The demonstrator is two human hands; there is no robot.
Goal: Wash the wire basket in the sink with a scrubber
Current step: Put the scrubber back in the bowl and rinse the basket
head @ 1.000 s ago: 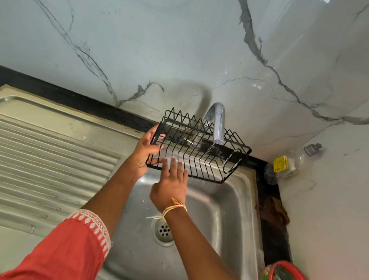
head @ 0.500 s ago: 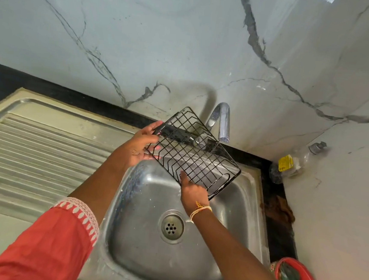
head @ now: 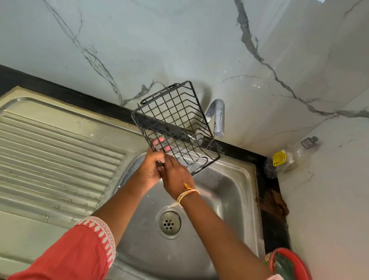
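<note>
White marble-look wall panels with grey veins rise behind a steel sink (head: 230, 188) set in a black worktop (head: 269, 225). Both hands meet at the near lower edge of a black wire basket (head: 176, 125), and that shared grip holds it tilted up in the air above the basin. The left hand (head: 150, 168) curls round the edge, with its fingertips (head: 160, 142) showing pink through the mesh. The right hand (head: 176, 177), with a yellow thread band at the wrist, lies over the left and pinches the same edge. Up and away from the grip, the basket's far end reaches toward the wall. Just right of the grip, beside the basket's side, stands the chrome tap (head: 217, 118). Straight below the grip sits the drain (head: 169, 223). Left of it runs the ribbed draining board (head: 43, 161). Well to the right, in the corner, a clear bottle (head: 289, 158) lies with a yellow label whose writing is too small to read. A red-rimmed tub (head: 290, 272) sits at the lower right.
</note>
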